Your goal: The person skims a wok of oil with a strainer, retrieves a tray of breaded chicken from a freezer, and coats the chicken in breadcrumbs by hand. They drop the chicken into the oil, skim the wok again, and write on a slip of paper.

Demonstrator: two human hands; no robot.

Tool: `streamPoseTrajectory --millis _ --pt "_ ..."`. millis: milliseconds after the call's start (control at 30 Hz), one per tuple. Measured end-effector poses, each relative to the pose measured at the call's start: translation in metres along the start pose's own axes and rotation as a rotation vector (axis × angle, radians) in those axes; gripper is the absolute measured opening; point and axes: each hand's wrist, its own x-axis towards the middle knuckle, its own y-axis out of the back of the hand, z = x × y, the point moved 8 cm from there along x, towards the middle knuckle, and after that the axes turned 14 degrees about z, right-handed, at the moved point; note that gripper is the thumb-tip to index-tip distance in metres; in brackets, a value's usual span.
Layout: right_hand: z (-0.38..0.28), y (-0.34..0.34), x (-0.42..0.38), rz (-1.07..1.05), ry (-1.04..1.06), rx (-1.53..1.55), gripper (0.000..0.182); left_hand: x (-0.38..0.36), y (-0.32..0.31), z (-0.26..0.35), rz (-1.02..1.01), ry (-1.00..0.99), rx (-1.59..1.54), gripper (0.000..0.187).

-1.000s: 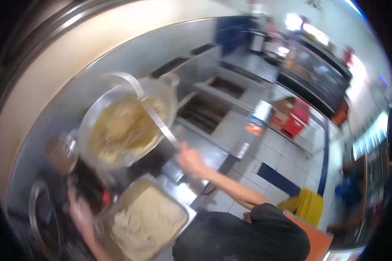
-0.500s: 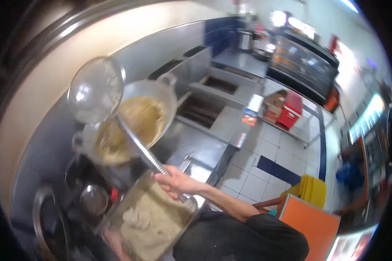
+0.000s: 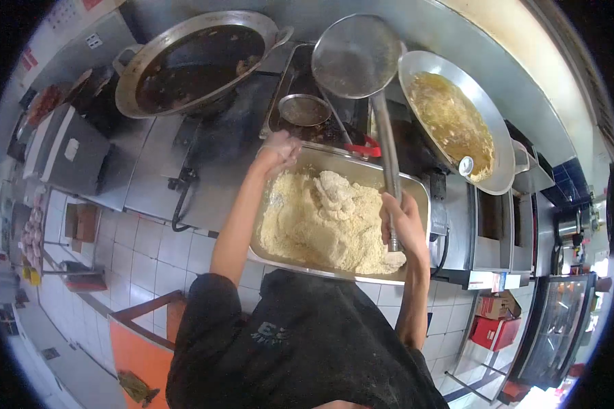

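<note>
My right hand is closed around the long metal handle of a large skimmer. The skimmer's round mesh head is raised beyond the tray, to the left of the wok of bubbling oil. Below the handle is a steel tray of pale, crumbly flour. A floury, lumpy piece, possibly coated chicken, lies on the heap. My left hand, dusted with flour, is at the tray's far left corner with its fingers curled. Whether it grips the rim or anything else is hidden.
A second wok of dark oil stands at the far left. Between the woks, a small strainer with a red-ended handle lies over the stove. A grey-and-white box stands left. An orange-topped table is at lower left.
My view has swung left, bringing the dark-oil wok into sight. The skimmer, held over the bubbling wok before, now appears left of it. My left hand now shows at the tray's far left corner.
</note>
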Motion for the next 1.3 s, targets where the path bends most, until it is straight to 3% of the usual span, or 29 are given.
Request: streamPoseTrajectory --millis 67,100,167,233,267,333,367,433,467,533,567,600,667,700,733,767,800,833,900,967,1000,1067,1100,1133,1167,1200,1267,1300 --pt "0.016 -0.009 0.015 -0.007 -0.010 0.007 0.024 -0.015 0.008 0.006 0.102 -0.156 0.350 0.013" --pt "0.029 -0.011 0.021 0.003 -0.018 -0.042 0.023 -0.019 0.006 0.000 0.086 -0.167 0.344 0.013" --pt "0.032 -0.022 0.022 0.006 -0.027 -0.102 0.022 -0.007 0.019 -0.050 0.193 0.178 -0.324 0.018" --pt "0.043 -0.034 0.025 0.036 -0.028 -0.120 0.022 0.094 0.052 -0.162 0.426 -0.451 -0.032 0.032" --pt "0.047 -0.038 0.025 0.062 -0.011 -0.131 0.021 0.048 0.037 -0.119 0.442 -0.496 0.146 0.031" --pt "0.058 -0.041 0.029 0.052 -0.010 -0.118 0.020 -0.056 0.007 -0.018 0.488 -0.590 0.505 0.048" --pt "0.059 -0.043 0.028 0.046 0.007 -0.143 0.021 -0.059 -0.002 -0.005 0.489 -0.587 0.502 0.048" --pt "0.061 -0.050 0.029 0.038 0.079 -0.218 0.023 -0.040 -0.039 -0.021 0.060 -0.147 0.256 0.057" --pt "0.068 -0.053 0.028 0.039 0.080 -0.216 0.023 -0.043 -0.050 0.006 0.250 -0.582 0.379 0.059" --pt "0.062 -0.056 0.020 0.167 0.345 -0.465 0.023 0.050 -0.062 -0.053 0.188 -0.280 0.312 0.056" --pt "0.052 -0.059 0.004 0.111 0.041 -0.375 0.023 0.041 -0.053 -0.017 0.241 -0.333 0.460 0.055" --pt "0.054 -0.061 0.000 0.111 0.039 -0.375 0.023 0.026 -0.041 0.020 0.293 -0.383 0.611 0.054" --pt "0.053 -0.056 -0.008 0.145 0.126 -0.436 0.025 0.027 -0.039 0.021 0.182 -0.414 0.653 0.053" --pt "0.072 -0.055 0.000 0.191 0.275 -0.465 0.027 0.012 -0.035 0.027 0.309 -0.574 0.640 0.050" --pt "0.076 -0.054 0.005 0.215 0.269 -0.452 0.027 -0.005 -0.032 0.030 0.428 -0.728 0.625 0.047" --pt "0.076 -0.057 0.008 0.219 0.316 -0.514 0.034 0.003 -0.040 0.005 0.387 -0.558 0.640 0.049" --pt "0.076 -0.062 0.008 0.212 0.358 -0.578 0.041 0.023 -0.044 -0.007 0.372 -0.557 0.655 0.049" --pt "0.060 -0.063 -0.002 0.114 -0.013 -0.405 0.042 0.053 -0.045 -0.031 0.303 -0.425 0.557 0.046" --pt "0.065 -0.059 0.002 0.166 0.095 -0.323 0.038 0.095 -0.040 -0.052 0.229 -0.245 0.477 0.043" --pt "0.078 -0.061 0.014 0.072 -0.066 -0.112 0.032 0.129 -0.021 -0.029 0.435 -0.425 0.625 0.026" --pt "0.086 -0.066 0.027 0.011 -0.102 -0.046 0.033 0.104 -0.023 0.013 0.436 -0.558 0.856 0.024" --pt "0.085 -0.075 0.050 -0.089 -0.164 0.042 0.035 0.150 -0.013 0.006 0.293 -0.527 0.751 0.019" --pt "0.076 -0.078 0.060 -0.135 -0.187 0.055 0.037 0.162 -0.010 0.010 0.237 -0.493 0.585 0.026" --pt "0.080 -0.081 0.078 -0.170 -0.255 0.239 0.040 0.109 -0.012 0.063 0.395 -0.707 0.856 0.033" --pt "0.088 -0.086 0.092 -0.205 -0.323 0.426 0.043 0.105 -0.008 0.072 0.393 -0.683 0.976 0.039" --pt "0.085 -0.087 0.103 -0.289 -0.308 0.561 0.048 0.076 -0.004 0.090 0.480 -0.930 0.861 0.036" --pt "0.078 -0.071 0.106 -0.165 -0.283 0.550 0.050 0.009 0.000 0.113 0.487 -1.047 0.583 0.030" --pt "0.079 -0.064 0.101 -0.161 -0.289 0.561 0.050 -0.019 -0.002 0.109 0.435 -0.933 0.520 0.027"
